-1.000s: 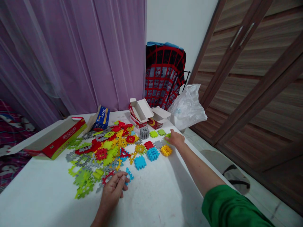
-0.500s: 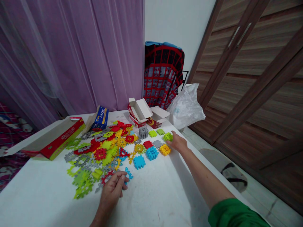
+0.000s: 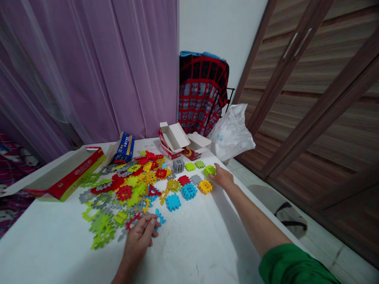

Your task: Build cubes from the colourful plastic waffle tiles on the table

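Observation:
My left hand [image 3: 140, 233] rests at the near edge of a pile of gear-edged plastic building pieces [image 3: 139, 178], its fingers loosely bent and apart. A blue notched piece [image 3: 160, 217] lies beside its fingertips, partly hidden by them. Reaching to the far right of the table, my right hand [image 3: 222, 176] has thumb and fingers closed on a lime green notched block [image 3: 209, 170]. Near that hand are a yellow block [image 3: 205, 186], a grey square piece [image 3: 196, 179], a blue block [image 3: 189, 191] and a flat blue square [image 3: 173, 202].
Two opened red-and-white boxes [image 3: 173, 142] stand at the back of the white table [image 3: 189, 244], near a grey stack [image 3: 178, 165]. A blue box [image 3: 125, 147] and a long red box [image 3: 77, 173] lie left. A white plastic bag [image 3: 231, 134] sits at the back right.
The view has shifted very slightly. Both hands stay in almost the same places, the right one still at the lime green block.

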Motion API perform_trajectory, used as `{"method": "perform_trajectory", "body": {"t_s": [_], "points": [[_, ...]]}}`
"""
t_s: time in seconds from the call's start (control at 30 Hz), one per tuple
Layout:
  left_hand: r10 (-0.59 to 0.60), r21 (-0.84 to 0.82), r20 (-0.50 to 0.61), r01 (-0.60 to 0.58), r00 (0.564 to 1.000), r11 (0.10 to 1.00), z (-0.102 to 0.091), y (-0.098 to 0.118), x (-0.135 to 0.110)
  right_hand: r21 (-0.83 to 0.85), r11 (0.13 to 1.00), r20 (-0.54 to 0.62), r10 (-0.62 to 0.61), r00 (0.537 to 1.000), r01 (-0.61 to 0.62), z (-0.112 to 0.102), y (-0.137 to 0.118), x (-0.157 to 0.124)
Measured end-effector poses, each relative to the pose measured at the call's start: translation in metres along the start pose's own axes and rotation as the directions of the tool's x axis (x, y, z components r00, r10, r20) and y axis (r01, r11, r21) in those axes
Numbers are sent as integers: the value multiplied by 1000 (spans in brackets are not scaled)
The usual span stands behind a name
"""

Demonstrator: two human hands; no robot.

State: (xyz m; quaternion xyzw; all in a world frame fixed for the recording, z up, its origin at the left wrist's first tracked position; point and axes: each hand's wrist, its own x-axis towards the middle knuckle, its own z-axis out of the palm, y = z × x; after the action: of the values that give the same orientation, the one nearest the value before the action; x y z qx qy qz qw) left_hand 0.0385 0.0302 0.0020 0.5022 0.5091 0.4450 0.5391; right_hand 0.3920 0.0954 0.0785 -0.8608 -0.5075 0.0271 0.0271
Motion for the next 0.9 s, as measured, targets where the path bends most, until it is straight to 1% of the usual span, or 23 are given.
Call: {"method": "perform_trajectory", "body": {"t_s": [0.07, 0.13, 0.2, 0.23, 0.27, 0.3, 0.33, 0.37, 0.4, 0.43, 0.47, 0.53, 0.6, 0.67, 0.73, 0.8, 0.9], "points": [[7, -5, -8, -7, 1000, 1000, 1, 2, -1, 25, 1000, -4, 0, 1000, 0, -2, 2, 1], [29, -17, -38, -29, 999, 999, 4, 6, -4, 109, 994, -51, 20, 999, -14, -5, 8, 2], [45, -28, -64, -47, 997, 999, 6, 10, -6, 293, 956, -174, 79, 982, -25, -8, 17, 2], [50, -32, -67, -52, 997, 998, 6, 11, -6, 419, 908, -256, 133, 957, -15, -9, 22, 0], [55, -35, -68, -57, 996, 998, 6, 12, -6, 549, 835, -335, 205, 920, 13, -9, 26, -2], [58, -38, -67, -61, 996, 997, 6, 12, -6, 669, 741, -394, 291, 872, 56, -8, 28, -6], [56, -40, -58, -59, 997, 997, 5, 12, -5, 765, 636, -424, 380, 822, 101, -5, 29, -11], [49, -41, -42, -51, 998, 998, 5, 12, -4, 836, 530, -423, 461, 780, 140, -1, 27, -17], [41, -40, -28, -42, 999, 998, 4, 12, -3, 884, 436, -401, 524, 751, 168, 5, 23, -24], [35, -39, -22, -36, 999, 999, 3, 12, -2, 913, 364, -372, 560, 740, 183, 11, 17, -31], [35, -38, -23, -36, 999, 999, 2, 12, -2, 930, 315, -346, 576, 741, 190, 18, 9, -39], [44, -36, -39, -46, 998, 998, 1, 12, -1, 942, 276, -317, 556, 768, 189, 30, -7, -52], [47, -27, -58, -48, 997, 998, 1, 12, -2, 940, 294, -309, 504, 807, 176, 40, -19, -60], [44, -7, -59, -45, 997, 999, 0, 10, -3, 936, 318, -296, 482, 825, 150, 47, -21, -63], [61, 16, -65, -60, 996, 998, -2, 7, -7, 941, 321, -272, 512, 815, 112, 52, -13, -62], [85, 36, -82, -82, 993, 996, -5, 4, -12, 951, 302, -235, 565, 791, 68, 57, 0, -58], [117, 73, -176, -105, 977, 992, -13, 3, -20, 964, 263, -192, 614, 766, 31, 65, 17, -52]]}}
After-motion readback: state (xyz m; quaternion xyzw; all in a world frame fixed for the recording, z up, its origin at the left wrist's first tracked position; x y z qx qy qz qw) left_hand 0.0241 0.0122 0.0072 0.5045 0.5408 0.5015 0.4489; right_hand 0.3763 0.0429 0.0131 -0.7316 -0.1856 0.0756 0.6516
